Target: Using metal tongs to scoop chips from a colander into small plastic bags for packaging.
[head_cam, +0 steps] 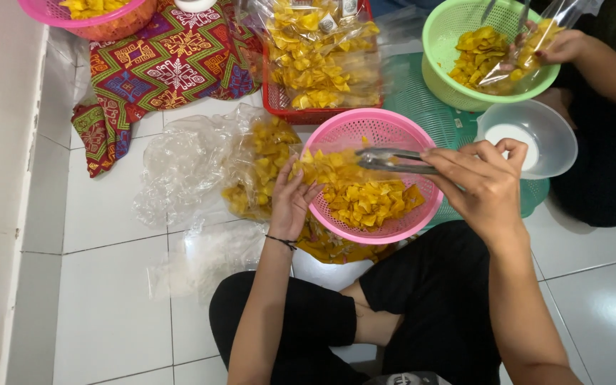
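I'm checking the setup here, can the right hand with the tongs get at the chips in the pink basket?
Probably yes: the right hand holds the tongs over the open pink basket, nothing covering the chips.

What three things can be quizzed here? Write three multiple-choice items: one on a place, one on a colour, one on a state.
1. Where are the metal tongs pointed?
A. over the pink basket of yellow chips
B. into the white bowl
C. onto the patterned cloth

2. What colour is the basket the other person's hand works at?
A. blue
B. green
C. black

3. How is the right hand holding the tongs?
A. lying loose, untouched
B. gripped in the fingers
C. dropped on the floor

Answers: 1 A, the tips hang above the chips; 2 B, the green basket sits at upper right; 3 B, the fingers close round the handles, while the left hand steadies the rim.
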